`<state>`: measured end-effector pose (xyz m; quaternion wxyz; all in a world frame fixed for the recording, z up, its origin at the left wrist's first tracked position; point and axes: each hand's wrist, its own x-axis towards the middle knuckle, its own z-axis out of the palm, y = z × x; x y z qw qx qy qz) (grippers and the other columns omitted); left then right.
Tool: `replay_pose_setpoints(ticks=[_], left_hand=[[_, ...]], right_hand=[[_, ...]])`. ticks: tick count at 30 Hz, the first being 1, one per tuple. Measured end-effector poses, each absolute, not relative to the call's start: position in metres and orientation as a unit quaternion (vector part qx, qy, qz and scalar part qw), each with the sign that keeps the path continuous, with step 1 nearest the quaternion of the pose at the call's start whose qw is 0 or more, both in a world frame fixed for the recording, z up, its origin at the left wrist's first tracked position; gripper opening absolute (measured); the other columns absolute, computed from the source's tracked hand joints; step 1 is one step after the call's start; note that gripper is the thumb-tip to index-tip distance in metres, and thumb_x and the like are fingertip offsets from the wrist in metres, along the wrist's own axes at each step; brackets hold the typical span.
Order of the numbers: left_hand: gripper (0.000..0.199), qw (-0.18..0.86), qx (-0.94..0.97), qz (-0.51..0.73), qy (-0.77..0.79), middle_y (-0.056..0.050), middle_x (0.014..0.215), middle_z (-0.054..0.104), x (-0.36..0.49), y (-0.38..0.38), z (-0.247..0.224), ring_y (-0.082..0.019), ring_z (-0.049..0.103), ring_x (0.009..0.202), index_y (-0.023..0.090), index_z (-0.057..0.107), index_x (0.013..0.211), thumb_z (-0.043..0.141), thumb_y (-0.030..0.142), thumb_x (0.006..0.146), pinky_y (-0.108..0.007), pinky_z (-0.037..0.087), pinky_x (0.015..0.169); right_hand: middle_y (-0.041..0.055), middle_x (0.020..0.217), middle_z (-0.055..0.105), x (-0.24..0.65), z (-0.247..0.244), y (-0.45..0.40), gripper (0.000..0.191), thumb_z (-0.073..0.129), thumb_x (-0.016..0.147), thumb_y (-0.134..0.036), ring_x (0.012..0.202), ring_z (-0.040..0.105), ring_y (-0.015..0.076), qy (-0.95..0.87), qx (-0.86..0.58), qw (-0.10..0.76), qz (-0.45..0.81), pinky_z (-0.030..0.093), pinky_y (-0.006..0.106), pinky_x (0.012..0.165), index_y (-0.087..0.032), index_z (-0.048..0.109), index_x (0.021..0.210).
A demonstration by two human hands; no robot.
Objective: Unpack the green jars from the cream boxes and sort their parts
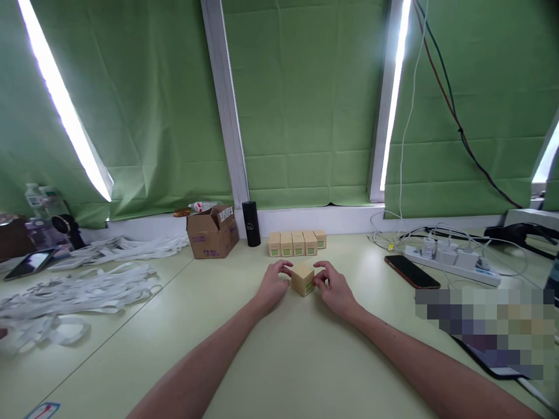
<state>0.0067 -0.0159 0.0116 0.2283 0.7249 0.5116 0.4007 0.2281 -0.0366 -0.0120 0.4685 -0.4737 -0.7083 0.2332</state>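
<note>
A small tan cardboard box (302,279) with a greenish label low on one side sits on the table between my two hands, one corner turned toward me. My left hand (274,286) is curved at its left side, fingertips against the box's edge. On the other side, my right hand (335,289) has its thumb and fingers bent at the box's right edge. Both hands appear to steady it from the sides. Just beyond stands a row of several similar small boxes (298,243), labels facing me.
Behind on the left are an opened brown carton (212,235) and a black cylinder (251,224). White straps (87,291) spread over the left side. To the right lie a phone (411,272), a power strip (454,265) with chargers and cables, and a blurred-out patch.
</note>
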Motion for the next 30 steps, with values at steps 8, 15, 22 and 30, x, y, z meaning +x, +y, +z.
replay_pose_setpoints(ticks=[8, 15, 22, 30], left_hand=[[0.064, 0.185, 0.723, 0.393, 0.536, -0.004, 0.099, 0.075, 0.009, -0.027, 0.020, -0.028, 0.052, 0.131, 0.024, 0.057, 0.123, 0.049, 0.000, 0.065, -0.047, 0.036, 0.113], [0.064, 0.181, 0.737, 0.331, 0.561, -0.011, 0.132, 0.065, 0.019, -0.031, 0.020, -0.036, 0.044, 0.137, 0.024, 0.056, 0.129, 0.075, 0.026, 0.068, -0.048, 0.036, 0.111], [0.053, 0.182, 0.727, 0.324, 0.577, -0.014, 0.131, 0.063, 0.030, -0.036, 0.013, -0.035, 0.046, 0.137, 0.022, 0.055, 0.124, 0.074, 0.042, 0.078, -0.046, 0.036, 0.111], [0.049, 0.068, 0.755, 0.388, 0.524, -0.012, 0.128, 0.063, 0.027, -0.038, 0.015, -0.032, 0.054, 0.126, 0.022, 0.054, 0.121, 0.078, 0.035, 0.080, -0.046, 0.037, 0.111]], right_hand=[[0.0041, 0.118, 0.071, 0.230, -0.017, -0.031, 0.050, 0.050, 0.083, -0.015, 0.097, 0.066, 0.0212, -0.702, -0.494, 0.470, 0.207, 0.053, 0.036, 0.079, -0.030, 0.046, 0.131], [0.0067, 0.126, 0.064, 0.224, -0.019, -0.037, 0.056, 0.054, 0.081, -0.016, 0.098, 0.065, 0.0220, -0.714, -0.486, 0.469, 0.186, 0.056, 0.037, 0.078, -0.029, 0.047, 0.135], [0.0067, 0.124, 0.059, 0.224, -0.016, -0.040, 0.058, 0.050, 0.080, -0.013, 0.097, 0.062, 0.0210, -0.704, -0.484, 0.490, 0.174, 0.056, 0.037, 0.079, -0.029, 0.045, 0.135], [0.0089, 0.121, 0.061, 0.227, -0.001, -0.045, 0.045, 0.054, 0.088, -0.024, 0.098, 0.062, 0.0237, -0.687, -0.468, 0.534, 0.156, 0.055, 0.040, 0.081, -0.026, 0.047, 0.133]])
